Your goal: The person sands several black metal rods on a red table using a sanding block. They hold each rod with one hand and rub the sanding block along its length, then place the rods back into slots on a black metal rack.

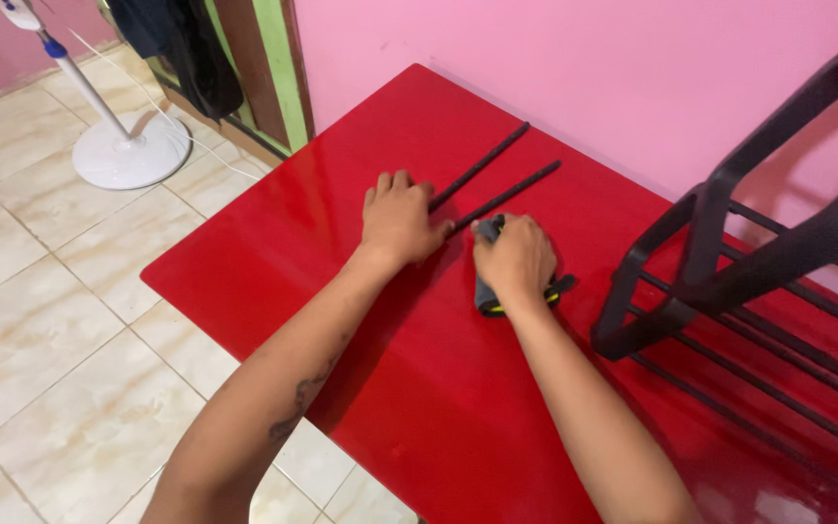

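Two thin black rods [485, 163] [521, 186] lie side by side on a glossy red table [322, 233]. My left hand [398, 218] presses flat on the near ends of the rods. My right hand [514, 260] is closed over a dark grey tool with yellow trim [485, 291], which rests on the table at the near end of the right rod. Most of the tool is hidden under my fingers.
A black rack with several thin bars [749, 272] stands on the table at the right. A pink wall [584, 68] runs behind the table. On the tiled floor at the left stands a white fan base [128, 150]. Dark clothes [191, 49] hang by a doorframe.
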